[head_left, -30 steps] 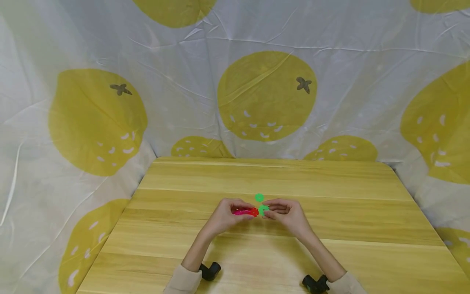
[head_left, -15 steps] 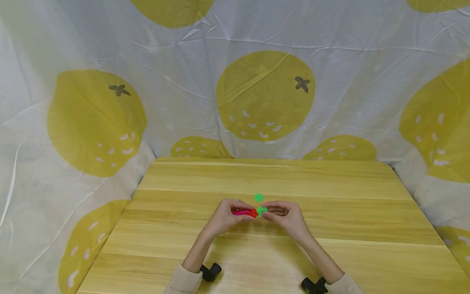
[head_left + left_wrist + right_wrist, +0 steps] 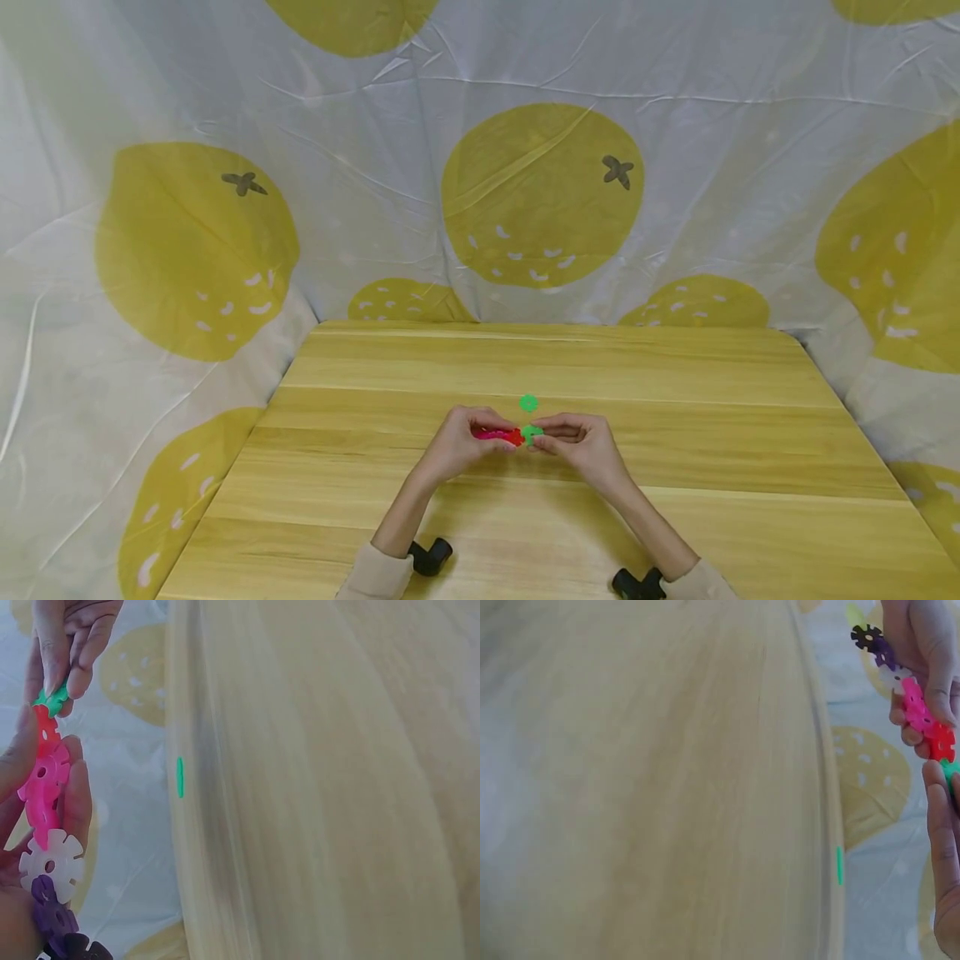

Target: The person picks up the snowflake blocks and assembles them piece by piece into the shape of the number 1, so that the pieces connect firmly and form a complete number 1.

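My left hand grips a chain of interlocking snowflake discs between thumb and fingers. In the left wrist view the chain runs from a red disc through pink discs and a white disc to a purple disc and a black one. My right hand pinches a green disc by its edge. That green disc meets the red end of the chain; how deeply their slots engage cannot be told.
A second green disc lies flat on the wooden table, just beyond the hands. Black wrist mounts sit below both forearms. A lemon-patterned cloth hangs behind and beside the table.
My right hand has shifted slightly left, bringing its green disc from a small gap up against the red disc. The left hand has stayed nearly still with the chain.
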Available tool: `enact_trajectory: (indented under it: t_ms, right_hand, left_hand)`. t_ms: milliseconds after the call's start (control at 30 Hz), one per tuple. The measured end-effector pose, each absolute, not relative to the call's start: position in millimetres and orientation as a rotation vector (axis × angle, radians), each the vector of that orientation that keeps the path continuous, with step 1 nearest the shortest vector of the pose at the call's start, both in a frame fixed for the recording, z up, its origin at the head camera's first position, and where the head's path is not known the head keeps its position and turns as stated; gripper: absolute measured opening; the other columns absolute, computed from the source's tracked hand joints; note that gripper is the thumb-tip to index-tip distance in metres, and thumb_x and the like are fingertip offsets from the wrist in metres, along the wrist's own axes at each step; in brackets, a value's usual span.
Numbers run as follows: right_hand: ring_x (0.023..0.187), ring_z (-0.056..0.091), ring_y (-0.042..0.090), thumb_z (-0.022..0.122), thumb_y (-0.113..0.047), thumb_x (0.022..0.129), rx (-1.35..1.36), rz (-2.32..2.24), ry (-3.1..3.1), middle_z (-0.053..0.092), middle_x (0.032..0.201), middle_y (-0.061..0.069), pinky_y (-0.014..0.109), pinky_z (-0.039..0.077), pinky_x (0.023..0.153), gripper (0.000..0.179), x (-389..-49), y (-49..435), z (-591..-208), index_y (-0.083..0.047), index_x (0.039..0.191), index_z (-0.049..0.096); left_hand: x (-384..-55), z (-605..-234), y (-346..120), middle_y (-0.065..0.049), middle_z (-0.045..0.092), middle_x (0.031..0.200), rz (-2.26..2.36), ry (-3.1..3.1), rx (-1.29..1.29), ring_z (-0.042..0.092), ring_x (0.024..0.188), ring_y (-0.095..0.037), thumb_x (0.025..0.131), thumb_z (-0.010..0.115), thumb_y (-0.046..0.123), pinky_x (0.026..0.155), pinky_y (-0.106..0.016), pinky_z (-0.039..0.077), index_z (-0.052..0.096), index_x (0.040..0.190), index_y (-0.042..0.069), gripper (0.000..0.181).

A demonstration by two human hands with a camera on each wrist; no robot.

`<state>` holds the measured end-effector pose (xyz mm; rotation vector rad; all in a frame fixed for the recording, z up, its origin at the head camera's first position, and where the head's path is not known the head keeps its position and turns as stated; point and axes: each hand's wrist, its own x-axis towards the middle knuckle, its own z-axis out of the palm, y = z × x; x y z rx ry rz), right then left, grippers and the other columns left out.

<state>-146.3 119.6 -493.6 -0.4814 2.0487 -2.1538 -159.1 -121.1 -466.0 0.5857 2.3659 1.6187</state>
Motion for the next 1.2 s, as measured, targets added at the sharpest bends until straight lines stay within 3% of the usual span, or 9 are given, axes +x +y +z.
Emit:
enact_trajectory:
  t_ms: [233, 567, 767, 833, 1000, 1200]
  right_hand:
    - [0.090, 0.079, 0.030, 0.076, 0.002, 0.091, -0.480, -2.155, 2.055, 0.074, 0.108, 0.032, 0.049, 0.061, 0.080, 0.025, -148.9, 117.7, -492.9, 0.012, 0.113, 0.073]
    - [0.088, 0.080, 0.020, 0.075, 0.002, 0.091, -0.477, -2.133, 2.003, 0.074, 0.110, 0.032, 0.047, 0.061, 0.082, 0.025, -149.7, 117.1, -494.3, 0.015, 0.112, 0.071]
    - [0.092, 0.079, 0.031, 0.074, 0.004, 0.092, -0.401, -2.140, 2.018, 0.076, 0.107, 0.029, 0.046, 0.061, 0.083, 0.028, -151.2, 114.5, -495.1, 0.014, 0.117, 0.070]
    - [0.092, 0.079, 0.032, 0.073, 0.004, 0.093, -0.388, -2.147, 2.005, 0.076, 0.106, 0.028, 0.046, 0.061, 0.083, 0.030, -152.0, 113.9, -496.4, 0.015, 0.120, 0.068]
    - [0.085, 0.079, 0.019, 0.071, 0.000, 0.095, -0.318, -2.170, 1.955, 0.079, 0.100, 0.014, 0.040, 0.063, 0.081, 0.034, -153.2, 113.1, -496.6, 0.015, 0.125, 0.065]
    - [0.083, 0.078, 0.013, 0.069, -0.001, 0.097, -0.252, -2.184, 1.884, 0.079, 0.096, 0.002, 0.038, 0.064, 0.081, 0.037, -155.1, 111.5, -494.3, 0.017, 0.130, 0.062]
  left_hand:
    - [-161.3, -465.9, -121.3, -0.012, 0.079, 0.101, 1.621, 2.386, 0.595, 0.067, 0.087, -0.010, 0.085, 0.084, 0.011, 0.072, -0.020, 0.057, 0.082, 0.106, 0.007, 0.021]
    - [-162.2, -469.6, -119.2, -0.015, 0.078, 0.102, 1.628, 2.328, 0.606, 0.067, 0.087, -0.012, 0.086, 0.084, 0.010, 0.073, -0.022, 0.057, 0.081, 0.108, 0.004, 0.023]
    - [-163.8, -470.6, -122.6, -0.013, 0.077, 0.107, 1.606, 2.333, 0.570, 0.071, 0.090, -0.014, 0.090, 0.081, 0.014, 0.080, -0.038, 0.063, 0.080, 0.111, 0.006, 0.022]
    - [-163.6, -469.9, -123.3, -0.013, 0.078, 0.109, 1.589, 2.344, 0.566, 0.072, 0.092, -0.014, 0.092, 0.080, 0.017, 0.082, -0.037, 0.062, 0.079, 0.113, 0.007, 0.023]
    - [-162.2, -467.4, -122.7, -0.011, 0.078, 0.113, 1.551, 2.427, 0.612, 0.071, 0.096, -0.019, 0.091, 0.080, 0.018, 0.081, -0.025, 0.059, 0.077, 0.121, 0.007, 0.032]
    - [-161.6, -464.8, -115.6, -0.006, 0.079, 0.106, 1.520, 2.585, 0.717, 0.072, 0.096, -0.021, 0.087, 0.083, 0.014, 0.084, -0.026, 0.058, 0.078, 0.119, 0.007, 0.033]
